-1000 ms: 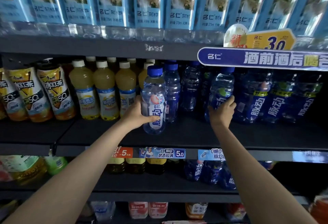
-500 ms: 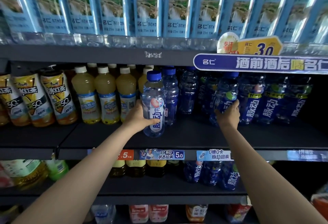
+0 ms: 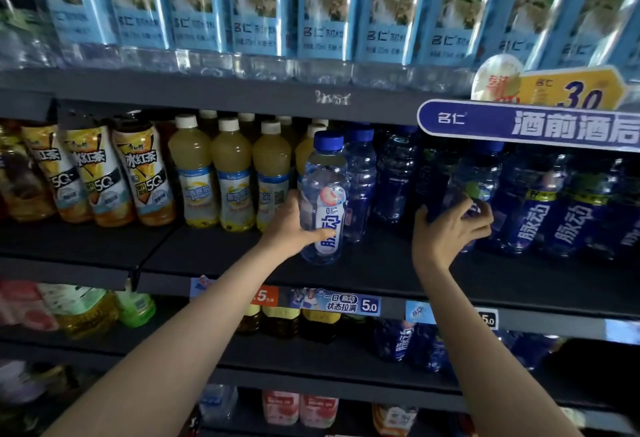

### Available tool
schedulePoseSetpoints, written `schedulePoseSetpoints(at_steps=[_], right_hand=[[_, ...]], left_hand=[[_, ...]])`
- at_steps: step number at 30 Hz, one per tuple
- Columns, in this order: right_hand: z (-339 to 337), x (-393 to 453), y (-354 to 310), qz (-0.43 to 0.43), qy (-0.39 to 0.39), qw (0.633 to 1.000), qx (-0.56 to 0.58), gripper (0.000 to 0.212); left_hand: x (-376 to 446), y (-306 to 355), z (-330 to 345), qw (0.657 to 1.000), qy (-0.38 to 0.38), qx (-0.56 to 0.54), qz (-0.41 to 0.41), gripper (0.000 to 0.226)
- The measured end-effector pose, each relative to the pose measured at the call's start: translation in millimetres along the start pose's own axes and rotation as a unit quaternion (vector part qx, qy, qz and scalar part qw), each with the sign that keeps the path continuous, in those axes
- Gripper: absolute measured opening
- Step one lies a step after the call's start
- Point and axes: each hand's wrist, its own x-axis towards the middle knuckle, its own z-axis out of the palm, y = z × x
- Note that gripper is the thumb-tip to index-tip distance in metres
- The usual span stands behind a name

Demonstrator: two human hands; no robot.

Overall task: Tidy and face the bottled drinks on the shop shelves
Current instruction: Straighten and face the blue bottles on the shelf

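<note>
Dark shop shelf (image 3: 363,263) stacked with drinks, clear bottle (image 3: 323,194) upright near its front edge beside yellow juice bottles (image 3: 232,173), left hand (image 3: 291,225) wrapped round its lower body, right hand (image 3: 450,232) reaching further back, fingers curled round a blue bottle (image 3: 476,180), both arms outstretched

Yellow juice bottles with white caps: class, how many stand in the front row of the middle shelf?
3: the left juice bottle, the middle juice bottle and the right juice bottle, side by side. More stand behind, partly hidden.
</note>
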Motion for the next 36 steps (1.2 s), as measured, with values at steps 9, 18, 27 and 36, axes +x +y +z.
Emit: schedulePoseSetpoints(at_steps=[9,18,27,36], right_hand=[[4.8,10.5,3.0,0.052,0.037,0.998,0.013,0.047],[0.4,7.0,7.7,0.044,0.006,0.998,0.032,0.046],[-22.9,54.7,30.8,0.087,-0.067,0.994,0.016,0.077],[-31.6,55.2,35.6,-0.014,-0.175,0.984,0.030,0.074]], left_hand=[[1.9,-1.5,-0.9,0.999,-0.013,-0.026,-0.018,0.080],[1.5,0.5,1.1,1.000,-0.001,-0.023,-0.019,0.077],[2.8,0.5,3.1,1.000,0.007,-0.018,-0.023,0.076],[-29.1,44.8,34.7,0.909,0.319,0.082,0.254,0.046]])
